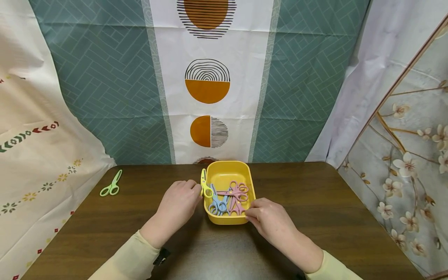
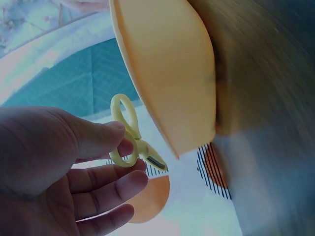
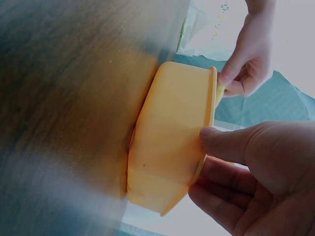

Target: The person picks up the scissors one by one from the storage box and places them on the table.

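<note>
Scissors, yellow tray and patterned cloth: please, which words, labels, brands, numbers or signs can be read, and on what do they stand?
None can be read.
Yellow tray: no lettering visible.
Yellow scissors and green scissors: any marking is too small to read.
Patterned cloth: printed circles and lines, no readable writing.

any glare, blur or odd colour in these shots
Head view: fairly sharp, with a pale sheen on the near part of the table and soft dark shadows by the left hand and right hand; left wrist: bluish cast, table grain smeared, yellow scissors clearer; right wrist: pale cloth at upper right washed out, table hazy.
</note>
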`<state>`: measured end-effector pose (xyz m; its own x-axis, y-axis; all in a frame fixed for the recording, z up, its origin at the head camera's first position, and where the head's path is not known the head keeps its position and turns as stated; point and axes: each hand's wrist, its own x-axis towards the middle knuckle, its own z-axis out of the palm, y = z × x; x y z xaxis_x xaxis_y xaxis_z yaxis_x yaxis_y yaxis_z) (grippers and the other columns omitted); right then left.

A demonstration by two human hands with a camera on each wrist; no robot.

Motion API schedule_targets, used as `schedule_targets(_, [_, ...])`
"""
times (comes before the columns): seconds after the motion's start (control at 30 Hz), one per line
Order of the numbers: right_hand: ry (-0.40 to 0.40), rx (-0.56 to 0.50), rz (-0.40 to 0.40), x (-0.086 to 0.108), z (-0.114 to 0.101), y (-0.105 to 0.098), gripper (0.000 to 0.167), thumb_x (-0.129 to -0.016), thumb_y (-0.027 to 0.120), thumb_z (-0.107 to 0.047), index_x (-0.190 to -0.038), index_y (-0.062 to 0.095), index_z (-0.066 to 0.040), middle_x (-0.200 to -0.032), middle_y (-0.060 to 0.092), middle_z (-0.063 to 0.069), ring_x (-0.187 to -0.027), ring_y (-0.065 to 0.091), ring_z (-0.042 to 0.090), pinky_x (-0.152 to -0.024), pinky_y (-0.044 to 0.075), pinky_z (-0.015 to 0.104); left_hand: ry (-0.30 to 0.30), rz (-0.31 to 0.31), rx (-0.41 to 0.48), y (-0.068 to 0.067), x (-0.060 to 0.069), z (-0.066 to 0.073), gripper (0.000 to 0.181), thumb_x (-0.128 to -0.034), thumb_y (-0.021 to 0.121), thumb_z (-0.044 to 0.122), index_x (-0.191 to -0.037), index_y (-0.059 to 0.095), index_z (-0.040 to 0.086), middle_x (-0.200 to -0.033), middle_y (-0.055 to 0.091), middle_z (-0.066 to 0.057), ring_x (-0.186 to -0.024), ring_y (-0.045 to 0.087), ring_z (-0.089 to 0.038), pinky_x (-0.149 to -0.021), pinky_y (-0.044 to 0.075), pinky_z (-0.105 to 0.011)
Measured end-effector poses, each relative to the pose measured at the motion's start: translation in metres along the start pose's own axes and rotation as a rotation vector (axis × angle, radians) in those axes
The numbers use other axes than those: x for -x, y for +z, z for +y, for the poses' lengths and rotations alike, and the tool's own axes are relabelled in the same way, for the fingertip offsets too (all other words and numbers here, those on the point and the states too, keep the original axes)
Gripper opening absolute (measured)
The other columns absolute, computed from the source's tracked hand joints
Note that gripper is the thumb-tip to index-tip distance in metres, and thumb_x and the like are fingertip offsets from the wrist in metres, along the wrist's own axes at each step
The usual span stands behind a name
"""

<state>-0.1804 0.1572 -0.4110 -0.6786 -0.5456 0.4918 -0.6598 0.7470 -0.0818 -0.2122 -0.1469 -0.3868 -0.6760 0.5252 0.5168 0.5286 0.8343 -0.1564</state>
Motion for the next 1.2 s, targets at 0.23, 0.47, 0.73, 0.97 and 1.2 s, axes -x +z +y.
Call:
schedule_targets(0.23, [-0.002, 0.001, 0.003, 0.0, 0.0, 0.0, 0.013, -0.086, 0.097, -0.013, -0.094, 0.087, -0.014, -0.093, 0.075, -0.004, -0.093, 0.071, 0.017, -0.078, 0.063, 0.038, 0.001, 0.043, -0.021, 0.0, 0.012, -0.011, 0.03, -0.0821, 0.097, 0.01, -0.089, 0.068, 0.006, -0.085, 0.066, -0.009, -0.073, 0.066, -0.03, -0.08, 0.058, -0.048])
schedule_targets(0.47, [-0.002, 0.002, 0.003, 0.0, -0.001, 0.0, 0.012, -0.086, 0.096, -0.014, -0.094, 0.087, -0.014, -0.094, 0.076, -0.003, -0.093, 0.071, 0.017, -0.079, 0.063, 0.038, -0.006, 0.051, -0.04, 0.001, 0.022, -0.02, 0.032, -0.0809, 0.098, 0.009, -0.088, 0.067, 0.006, -0.084, 0.066, -0.009, -0.073, 0.067, -0.031, -0.079, 0.058, -0.048])
schedule_targets(0.73, [-0.002, 0.003, 0.003, 0.0, 0.0, 0.0, 0.013, -0.085, 0.097, -0.012, -0.094, 0.087, -0.015, -0.093, 0.075, -0.005, -0.093, 0.071, 0.016, -0.078, 0.062, 0.038, -0.016, 0.037, -0.044, 0.005, 0.027, -0.027, 0.031, -0.0814, 0.098, 0.009, -0.088, 0.067, 0.006, -0.083, 0.065, -0.008, -0.071, 0.066, -0.03, -0.077, 0.058, -0.049])
schedule_targets(0.97, [-0.003, -0.001, 0.0, -0.001, 0.0, 0.0, 0.014, -0.085, 0.097, -0.012, -0.095, 0.087, -0.014, -0.092, 0.075, -0.004, -0.093, 0.071, 0.016, -0.078, 0.062, 0.038, -0.021, 0.032, -0.049, 0.012, 0.034, -0.035, 0.032, -0.0803, 0.098, 0.009, -0.088, 0.067, 0.007, -0.082, 0.065, -0.008, -0.071, 0.067, -0.03, -0.076, 0.059, -0.049])
schedule_targets(1.2, [-0.002, -0.003, -0.002, 0.0, 0.001, 0.001, 0.012, -0.087, 0.096, -0.013, -0.095, 0.087, -0.015, -0.095, 0.077, -0.003, -0.095, 0.071, 0.017, -0.08, 0.063, 0.039, -0.048, -0.015, -0.052, 0.017, 0.038, -0.042, 0.031, -0.0819, 0.097, 0.01, -0.088, 0.067, 0.007, -0.082, 0.065, -0.007, -0.071, 0.067, -0.028, -0.076, 0.059, -0.049])
